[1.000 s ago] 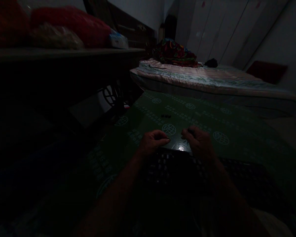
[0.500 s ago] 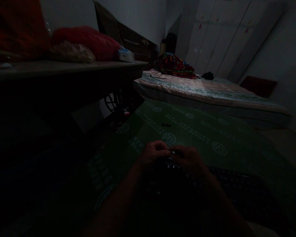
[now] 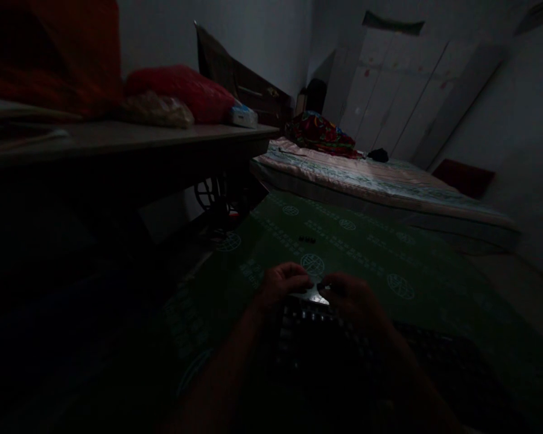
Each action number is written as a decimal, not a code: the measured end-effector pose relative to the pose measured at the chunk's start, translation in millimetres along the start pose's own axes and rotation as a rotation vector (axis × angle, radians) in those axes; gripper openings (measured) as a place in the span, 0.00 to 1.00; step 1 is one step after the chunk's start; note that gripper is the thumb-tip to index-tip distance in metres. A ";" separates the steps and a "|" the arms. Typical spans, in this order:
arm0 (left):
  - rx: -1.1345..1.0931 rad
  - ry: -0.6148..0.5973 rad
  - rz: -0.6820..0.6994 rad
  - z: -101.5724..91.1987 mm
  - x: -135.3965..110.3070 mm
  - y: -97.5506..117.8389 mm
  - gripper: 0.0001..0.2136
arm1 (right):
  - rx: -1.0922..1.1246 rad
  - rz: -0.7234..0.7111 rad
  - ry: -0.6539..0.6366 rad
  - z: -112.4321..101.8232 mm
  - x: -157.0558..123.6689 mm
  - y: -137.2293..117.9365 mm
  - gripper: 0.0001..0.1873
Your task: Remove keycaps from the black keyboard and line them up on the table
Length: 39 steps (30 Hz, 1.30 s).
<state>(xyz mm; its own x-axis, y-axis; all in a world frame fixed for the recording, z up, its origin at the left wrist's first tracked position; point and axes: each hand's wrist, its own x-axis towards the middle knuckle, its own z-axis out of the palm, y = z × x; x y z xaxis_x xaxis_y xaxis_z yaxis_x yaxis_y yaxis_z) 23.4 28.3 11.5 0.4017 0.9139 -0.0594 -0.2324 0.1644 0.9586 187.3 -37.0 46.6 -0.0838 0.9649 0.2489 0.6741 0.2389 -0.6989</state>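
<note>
Over the back edge of a black keyboard (image 3: 294, 337), my two hands work close together, their fingertips slightly apart. My left hand (image 3: 286, 284) is closed, thumb against fingers; whatever may be in the pinch is too dark to name. A small dark piece like a keycap (image 3: 321, 287) shows at the fingertips of my right hand (image 3: 350, 295), which is closed in a pinch. Light glints off the keyboard just below the fingers. Several small dark pieces (image 3: 306, 240) lie in a row on the green printed surface (image 3: 362, 247) beyond my hands.
The room is very dim. To the left stands a table (image 3: 172, 137) bearing a red bag (image 3: 185, 90), an orange bag (image 3: 81, 54) and a small box (image 3: 244, 116). A bed (image 3: 366, 175) with a bundled blanket (image 3: 321, 132) is behind the green surface, and a wardrobe (image 3: 389, 90) farther back.
My fingertips have come apart, with the right hand shifting slightly right, and a bright glint now shows between them. The whole view has tilted up a little.
</note>
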 end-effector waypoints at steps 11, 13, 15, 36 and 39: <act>0.079 0.266 0.011 -26.6 17.5 -18.0 0.10 | 0.020 0.148 0.027 -4.1 106.8 97.7 0.07; 0.142 0.257 0.029 -27.2 18.9 -20.8 0.10 | 0.015 0.159 0.038 -0.4 122.3 112.7 0.07; 0.207 0.238 0.043 -28.1 20.1 -22.8 0.09 | 0.006 0.166 0.039 3.6 133.7 123.6 0.07; 0.346 0.216 0.020 -27.0 20.7 -22.4 0.06 | -0.165 0.145 -0.056 23.4 174.3 165.2 0.09; 0.361 0.212 0.022 -26.7 20.5 -22.0 0.06 | -0.186 0.145 -0.053 22.9 174.8 164.5 0.09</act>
<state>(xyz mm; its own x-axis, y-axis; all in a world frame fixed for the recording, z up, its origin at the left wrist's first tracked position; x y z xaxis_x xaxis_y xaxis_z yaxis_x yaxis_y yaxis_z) 13.1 53.3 -18.3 0.2001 0.9781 -0.0573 0.1011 0.0375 0.9942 266.7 173.5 -40.3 -0.0112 0.9932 0.1159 0.8050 0.0777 -0.5882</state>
